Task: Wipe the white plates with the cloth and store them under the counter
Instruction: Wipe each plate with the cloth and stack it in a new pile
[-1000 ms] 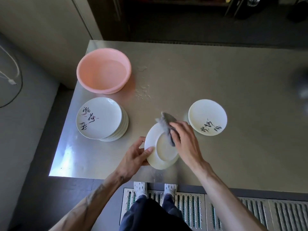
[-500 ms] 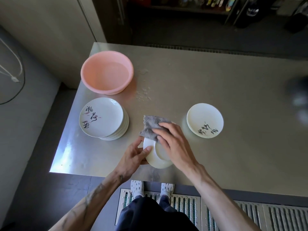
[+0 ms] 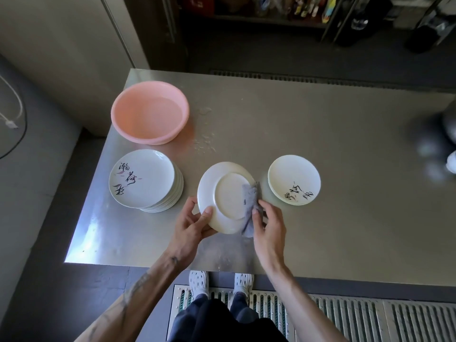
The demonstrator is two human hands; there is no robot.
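A white plate [image 3: 222, 193] is held above the steel counter with its underside and foot ring facing me. My left hand [image 3: 191, 224] grips its lower left rim, thumb on the underside. My right hand [image 3: 270, 225] presses a grey cloth [image 3: 250, 206] against the plate's right edge. A stack of several white plates [image 3: 145, 180] with black calligraphy sits to the left. To the right lie white plates [image 3: 293, 180] in a low pile, calligraphy on the top one.
A pink plastic basin [image 3: 149, 116] stands at the counter's [image 3: 320, 134] back left, with water droplets [image 3: 204, 144] beside it. The counter's front edge is just before my feet, which stand on a metal floor grate [image 3: 345, 314]. Blurred dark objects [image 3: 436, 149] sit at the far right.
The plate has been turned so its underside faces me. The cloth has moved from the plate's upper left edge to its right edge. The camera has tilted up a little.
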